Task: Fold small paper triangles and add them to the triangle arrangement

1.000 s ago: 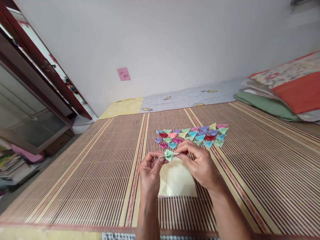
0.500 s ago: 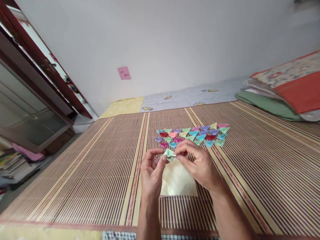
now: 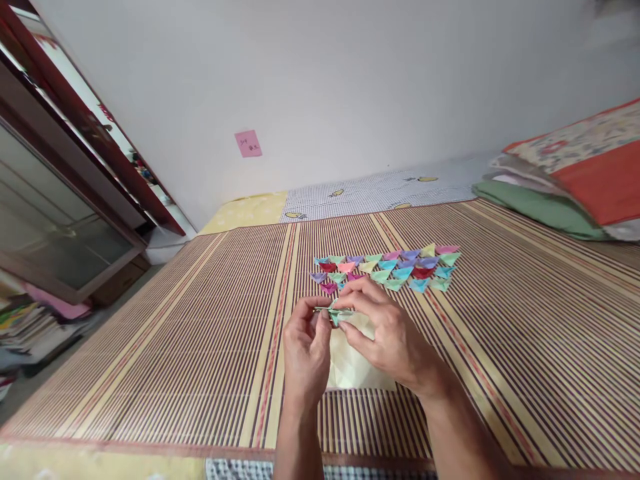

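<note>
A small pale green folded paper boat (image 3: 336, 316) is held up between my two hands, above a pale yellow sheet of paper (image 3: 357, 363). My left hand (image 3: 307, 337) pinches its left side between thumb and fingers. From the right, my right hand (image 3: 385, 327) has its fingertips closed about the boat's right side, with the index finger over the top. Part of the boat is hidden behind the fingers. Just beyond my hands, several folded paper boats (image 3: 403, 273) in many colours lie in rows; my right hand covers some of the nearest.
A striped woven mat (image 3: 200, 347) covers the bed. Folded cloths and a red patterned cushion (image 3: 600, 173) are piled at the back right. A pink note (image 3: 249, 143) is stuck on the wall. At the left stand a glazed door (image 3: 60, 213) and a stack of books (image 3: 30, 327).
My right hand has shifted slightly left, and its fingers now reach over the top of the boat. The boat has tilted flatter and shows less of its face.
</note>
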Tool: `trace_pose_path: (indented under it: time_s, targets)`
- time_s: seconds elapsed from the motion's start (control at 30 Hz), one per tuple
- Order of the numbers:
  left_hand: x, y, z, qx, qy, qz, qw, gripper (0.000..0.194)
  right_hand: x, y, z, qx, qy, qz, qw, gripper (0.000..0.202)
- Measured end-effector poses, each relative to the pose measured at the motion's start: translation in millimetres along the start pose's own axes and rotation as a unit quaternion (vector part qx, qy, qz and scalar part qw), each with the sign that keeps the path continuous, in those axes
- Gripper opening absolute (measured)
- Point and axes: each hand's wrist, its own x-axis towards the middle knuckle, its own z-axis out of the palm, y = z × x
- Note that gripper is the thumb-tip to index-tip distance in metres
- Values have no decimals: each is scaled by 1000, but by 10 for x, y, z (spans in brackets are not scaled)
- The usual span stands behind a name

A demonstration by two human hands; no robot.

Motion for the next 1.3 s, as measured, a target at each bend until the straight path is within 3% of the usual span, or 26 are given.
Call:
trace_pose_path:
  time_s: [0.13, 0.53, 0.77, 1.03, 1.3]
  targets:
    - [9, -31, -20, 41, 0, 9, 999, 19, -4, -13, 16, -16, -8, 1, 1000, 25]
    - [6, 28, -8, 37, 10, 0, 999, 18, -4, -33, 37, -70, -26, -5, 997, 24]
    - [12, 21, 2, -5, -6, -8, 1000, 18, -4, -52, 92, -95, -39, -17, 995, 14]
    - [49, -38, -42, -136, -11, -46, 990, 21, 0, -83, 50, -61, -35, -1, 998, 24]
    - [57, -56, -64, -142, -13, -58, 988, 19, -3, -81, 90, -69, -54, -5, 996, 18]
